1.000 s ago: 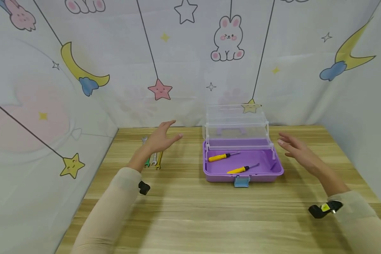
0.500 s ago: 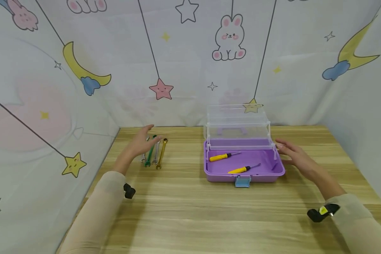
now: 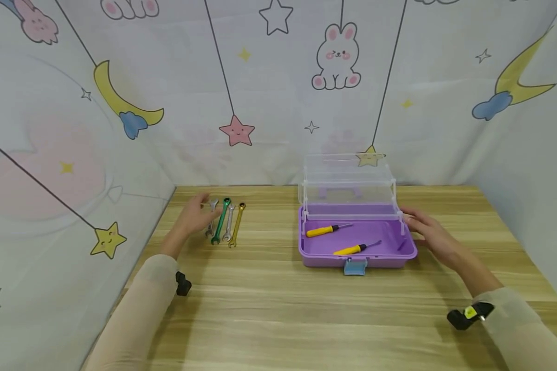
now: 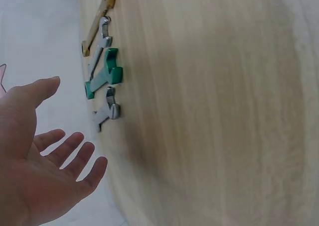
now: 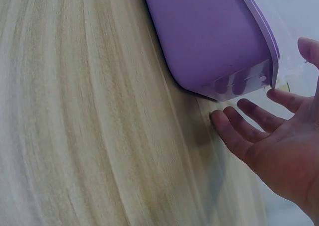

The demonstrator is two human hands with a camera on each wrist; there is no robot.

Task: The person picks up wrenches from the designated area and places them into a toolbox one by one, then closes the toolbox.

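My left hand (image 3: 192, 216) hovers at the left end of a row of wrenches, thumb apart from its loosely bent fingers and nothing in its grasp. The row runs from a silver wrench (image 3: 214, 205) nearest the hand to a green wrench (image 3: 220, 221), a second silver wrench (image 3: 229, 222) and a gold wrench (image 3: 237, 224). In the right wrist view, my right hand (image 5: 284, 146) has its fingers spread, fingertips right at the end wall of a purple toolbox (image 5: 214, 37). Two yellow-handled screwdrivers, one farther back (image 3: 320, 231) and one in front (image 3: 349, 250), lie inside it.
The toolbox's clear lid and trays (image 3: 348, 175) stand raised behind its base. A blue latch (image 3: 355, 267) hangs at the front. Wood-grain tabletop (image 3: 278, 309) stretches before the box, and a printed curtain (image 3: 269, 93) closes off the back and sides.
My left hand has moved left and down, uncovering the wrenches and coming to their left end. My right hand has shifted left to the toolbox's right side. Toolbox and tools stay put.
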